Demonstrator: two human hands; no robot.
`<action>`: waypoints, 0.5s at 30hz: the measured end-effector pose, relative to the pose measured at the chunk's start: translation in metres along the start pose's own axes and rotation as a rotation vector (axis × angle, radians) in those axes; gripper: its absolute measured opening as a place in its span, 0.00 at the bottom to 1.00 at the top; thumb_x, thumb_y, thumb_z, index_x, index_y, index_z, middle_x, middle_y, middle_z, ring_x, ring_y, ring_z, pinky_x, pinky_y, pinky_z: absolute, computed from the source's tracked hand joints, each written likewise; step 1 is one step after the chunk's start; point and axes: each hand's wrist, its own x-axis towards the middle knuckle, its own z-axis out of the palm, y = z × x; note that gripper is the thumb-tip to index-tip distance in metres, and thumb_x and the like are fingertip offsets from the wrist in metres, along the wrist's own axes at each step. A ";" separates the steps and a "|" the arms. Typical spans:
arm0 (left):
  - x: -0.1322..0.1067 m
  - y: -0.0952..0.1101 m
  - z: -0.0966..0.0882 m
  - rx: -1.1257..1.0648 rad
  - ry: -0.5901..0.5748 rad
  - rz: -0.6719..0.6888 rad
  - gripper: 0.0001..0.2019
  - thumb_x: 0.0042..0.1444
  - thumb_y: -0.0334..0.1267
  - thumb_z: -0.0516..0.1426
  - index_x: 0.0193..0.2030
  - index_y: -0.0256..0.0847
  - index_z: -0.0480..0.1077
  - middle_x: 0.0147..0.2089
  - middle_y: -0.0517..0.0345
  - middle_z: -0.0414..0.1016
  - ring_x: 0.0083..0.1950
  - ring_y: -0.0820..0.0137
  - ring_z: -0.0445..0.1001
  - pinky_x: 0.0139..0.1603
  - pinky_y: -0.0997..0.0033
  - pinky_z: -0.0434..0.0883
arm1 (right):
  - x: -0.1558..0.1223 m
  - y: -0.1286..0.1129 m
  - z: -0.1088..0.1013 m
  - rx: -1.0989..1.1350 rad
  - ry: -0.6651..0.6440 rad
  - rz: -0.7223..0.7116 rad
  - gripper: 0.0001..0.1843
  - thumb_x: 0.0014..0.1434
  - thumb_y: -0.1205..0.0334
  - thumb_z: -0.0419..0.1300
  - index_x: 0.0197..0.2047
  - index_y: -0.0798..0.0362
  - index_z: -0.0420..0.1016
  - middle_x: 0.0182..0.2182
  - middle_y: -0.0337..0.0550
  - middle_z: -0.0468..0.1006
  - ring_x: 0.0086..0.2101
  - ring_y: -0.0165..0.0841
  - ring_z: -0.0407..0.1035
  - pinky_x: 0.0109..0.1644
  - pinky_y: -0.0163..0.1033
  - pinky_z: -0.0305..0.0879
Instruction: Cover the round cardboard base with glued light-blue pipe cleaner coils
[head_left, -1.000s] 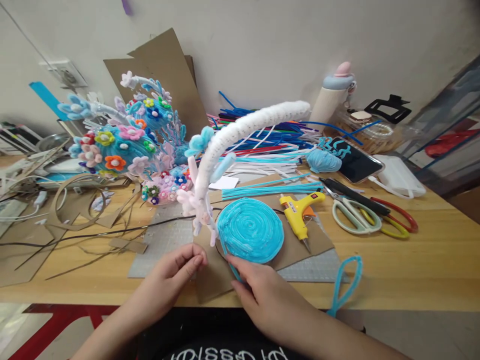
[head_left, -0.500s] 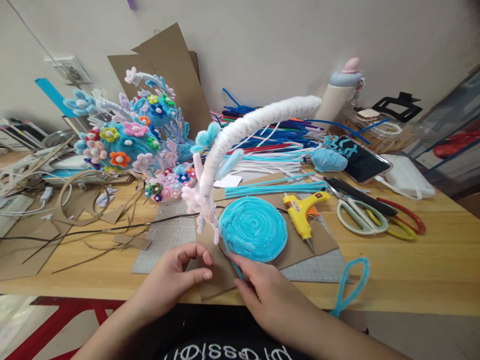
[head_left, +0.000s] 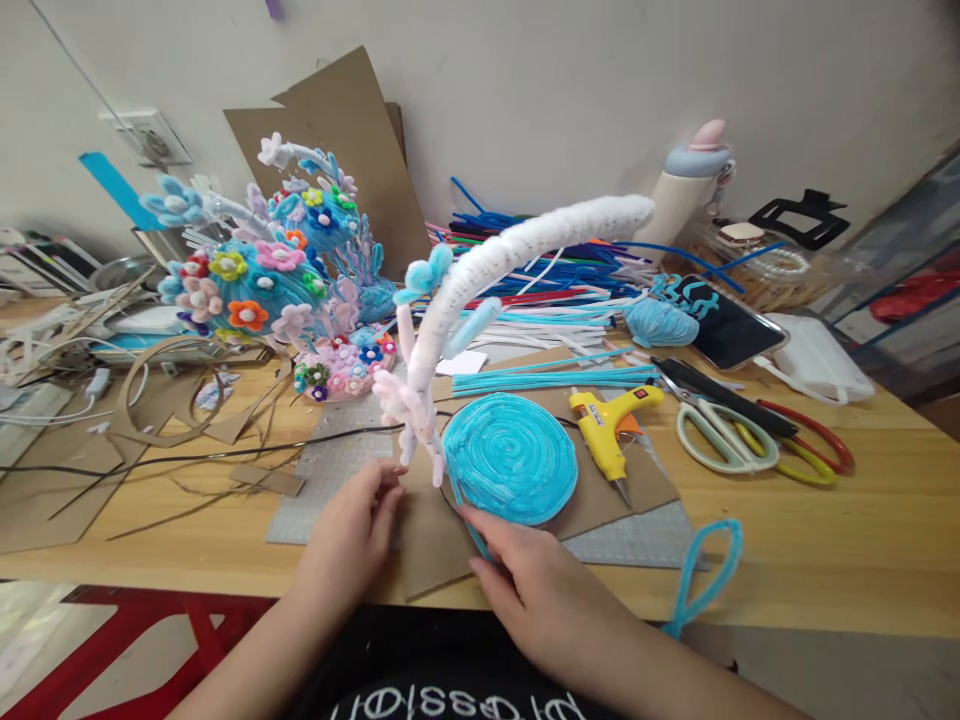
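A flat disc of coiled light-blue pipe cleaner (head_left: 511, 455) lies on a piece of brown cardboard (head_left: 431, 545). At the disc's lower left edge, my right hand (head_left: 525, 575) pinches a light-blue pipe cleaner strand (head_left: 476, 535) that runs up to the coil. My left hand (head_left: 356, 530) is by the cardboard's left edge, its fingers loosely bent and apart from the disc; nothing shows in it. A white fuzzy wrapped arch (head_left: 517, 245) with pink and blue pieces at its lower end rises behind the disc's left side. A blue pipe cleaner loop (head_left: 709, 575) sticks out beyond my right forearm.
A yellow glue gun (head_left: 606, 440) lies right of the disc, with scissors (head_left: 724, 435) beyond it. Bundled blue pipe cleaners (head_left: 551, 378) lie behind. Flower-covered blue crafts (head_left: 255, 285) stand at the left, near a black cable (head_left: 300, 443). A phone (head_left: 739, 325) rests at the right.
My left hand has drawn back to the left, away from the disc, and its thumb and fingers are closer together. My right hand keeps its pinch on the strand. The view has shifted slightly.
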 end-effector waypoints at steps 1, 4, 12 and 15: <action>0.001 -0.001 0.000 0.007 0.019 -0.007 0.13 0.58 0.47 0.51 0.31 0.43 0.70 0.28 0.61 0.72 0.30 0.68 0.68 0.32 0.71 0.60 | 0.000 0.000 0.000 -0.002 0.001 0.002 0.25 0.64 0.65 0.51 0.64 0.56 0.63 0.55 0.52 0.75 0.52 0.44 0.71 0.55 0.51 0.68; 0.001 -0.004 -0.002 0.013 0.073 -0.031 0.13 0.56 0.49 0.54 0.28 0.43 0.67 0.23 0.64 0.67 0.26 0.71 0.64 0.29 0.73 0.58 | 0.000 -0.001 -0.001 -0.003 -0.002 0.002 0.25 0.64 0.65 0.51 0.64 0.56 0.64 0.55 0.52 0.76 0.52 0.44 0.72 0.55 0.51 0.68; -0.003 -0.001 -0.009 -0.112 0.109 -0.030 0.24 0.61 0.52 0.48 0.18 0.42 0.48 0.19 0.67 0.46 0.21 0.75 0.50 0.23 0.72 0.50 | -0.001 0.000 -0.001 0.007 0.003 -0.005 0.26 0.64 0.64 0.51 0.64 0.55 0.63 0.57 0.51 0.74 0.54 0.43 0.70 0.57 0.51 0.67; 0.000 0.002 -0.014 -0.187 0.090 -0.014 0.24 0.61 0.51 0.48 0.17 0.41 0.54 0.18 0.64 0.55 0.22 0.74 0.56 0.24 0.73 0.55 | 0.000 0.000 0.000 0.010 0.007 -0.011 0.25 0.64 0.64 0.51 0.64 0.55 0.63 0.56 0.51 0.74 0.54 0.43 0.70 0.57 0.51 0.67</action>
